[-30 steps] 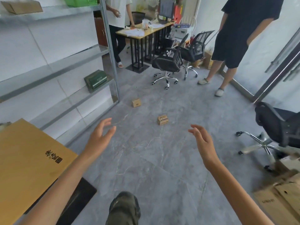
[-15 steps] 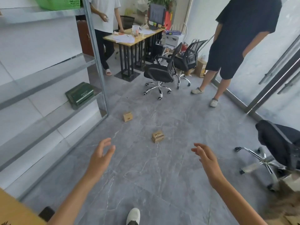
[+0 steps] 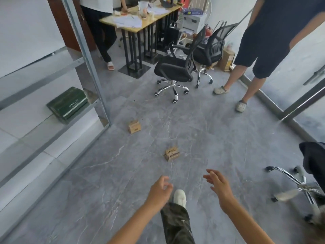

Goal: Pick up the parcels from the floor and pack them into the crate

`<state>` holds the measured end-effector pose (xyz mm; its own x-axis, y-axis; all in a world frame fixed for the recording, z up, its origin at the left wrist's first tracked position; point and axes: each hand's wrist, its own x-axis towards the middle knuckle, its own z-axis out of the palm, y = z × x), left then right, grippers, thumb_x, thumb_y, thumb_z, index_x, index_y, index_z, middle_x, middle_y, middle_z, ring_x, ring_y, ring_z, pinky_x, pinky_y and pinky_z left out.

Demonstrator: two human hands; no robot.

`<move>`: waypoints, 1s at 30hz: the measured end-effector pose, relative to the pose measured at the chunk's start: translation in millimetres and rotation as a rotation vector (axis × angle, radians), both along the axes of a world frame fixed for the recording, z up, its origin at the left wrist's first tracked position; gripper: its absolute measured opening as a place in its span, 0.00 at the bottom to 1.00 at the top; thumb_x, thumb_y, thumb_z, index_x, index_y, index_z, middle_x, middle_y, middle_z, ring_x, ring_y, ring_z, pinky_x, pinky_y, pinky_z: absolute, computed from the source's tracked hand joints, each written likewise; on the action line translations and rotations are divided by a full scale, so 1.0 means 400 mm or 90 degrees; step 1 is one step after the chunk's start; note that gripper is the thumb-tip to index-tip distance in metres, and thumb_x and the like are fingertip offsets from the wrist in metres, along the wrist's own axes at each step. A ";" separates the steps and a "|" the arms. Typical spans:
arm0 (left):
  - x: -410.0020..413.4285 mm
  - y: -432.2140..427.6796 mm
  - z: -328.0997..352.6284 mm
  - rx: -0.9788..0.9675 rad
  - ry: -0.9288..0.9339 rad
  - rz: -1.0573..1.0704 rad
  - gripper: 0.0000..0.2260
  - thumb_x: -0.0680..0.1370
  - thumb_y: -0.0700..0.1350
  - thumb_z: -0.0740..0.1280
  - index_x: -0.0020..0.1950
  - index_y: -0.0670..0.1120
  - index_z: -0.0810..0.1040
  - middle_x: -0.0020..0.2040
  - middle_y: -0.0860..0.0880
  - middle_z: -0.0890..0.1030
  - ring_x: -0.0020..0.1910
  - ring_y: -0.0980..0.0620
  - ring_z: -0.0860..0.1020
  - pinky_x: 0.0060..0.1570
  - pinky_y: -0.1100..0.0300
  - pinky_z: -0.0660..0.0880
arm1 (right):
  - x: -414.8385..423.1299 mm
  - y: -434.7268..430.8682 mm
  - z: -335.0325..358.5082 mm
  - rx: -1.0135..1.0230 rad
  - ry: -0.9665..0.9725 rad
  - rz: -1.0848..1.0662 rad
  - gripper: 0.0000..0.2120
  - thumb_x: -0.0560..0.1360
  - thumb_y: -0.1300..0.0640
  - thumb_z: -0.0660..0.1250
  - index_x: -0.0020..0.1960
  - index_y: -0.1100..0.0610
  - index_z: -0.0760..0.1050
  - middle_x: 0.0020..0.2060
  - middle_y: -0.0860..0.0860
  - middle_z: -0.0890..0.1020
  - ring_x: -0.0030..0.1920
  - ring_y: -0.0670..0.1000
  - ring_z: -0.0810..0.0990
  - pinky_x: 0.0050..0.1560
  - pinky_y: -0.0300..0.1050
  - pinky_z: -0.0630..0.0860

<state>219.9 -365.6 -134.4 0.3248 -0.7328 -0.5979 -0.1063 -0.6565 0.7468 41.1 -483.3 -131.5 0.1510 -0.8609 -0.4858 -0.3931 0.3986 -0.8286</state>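
Two parcels, two empty hands
The left hand (image 3: pixel 159 190) hung loosely curled, the right hand (image 3: pixel 218 184) spread open, both empty; near parcel (image 3: pixel 172 153) lay just ahead on the floor (image 3: pixel 105 182), far parcel (image 3: pixel 134 126) beside the shelf post (image 3: pixel 91 67); no crate showed; a hasty grab might fumble one.

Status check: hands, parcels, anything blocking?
Left hand, right hand: open, empty. Near parcel and far parcel on floor, untouched. Nothing between hands and near parcel.
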 end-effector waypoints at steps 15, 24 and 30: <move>0.149 -0.725 -0.705 0.211 0.102 0.037 0.10 0.79 0.46 0.60 0.58 0.48 0.75 0.59 0.46 0.79 0.58 0.49 0.77 0.59 0.60 0.71 | 0.230 -0.764 -0.688 0.095 0.195 0.169 0.10 0.81 0.58 0.56 0.57 0.55 0.74 0.46 0.51 0.81 0.49 0.50 0.78 0.49 0.41 0.70; 0.377 -1.105 -1.528 0.225 -0.020 0.027 0.17 0.78 0.43 0.61 0.67 0.41 0.69 0.64 0.41 0.75 0.63 0.43 0.73 0.58 0.58 0.68 | 0.438 -1.055 -1.525 0.064 0.282 0.217 0.14 0.80 0.56 0.58 0.63 0.60 0.72 0.50 0.53 0.76 0.48 0.53 0.76 0.36 0.36 0.69; 0.348 -1.155 -1.824 0.260 0.115 -0.008 0.21 0.78 0.37 0.62 0.71 0.40 0.65 0.69 0.41 0.70 0.67 0.43 0.69 0.66 0.55 0.65 | 0.498 -1.080 -1.882 0.146 0.294 0.251 0.16 0.79 0.59 0.59 0.65 0.63 0.67 0.44 0.50 0.74 0.47 0.53 0.73 0.39 0.41 0.70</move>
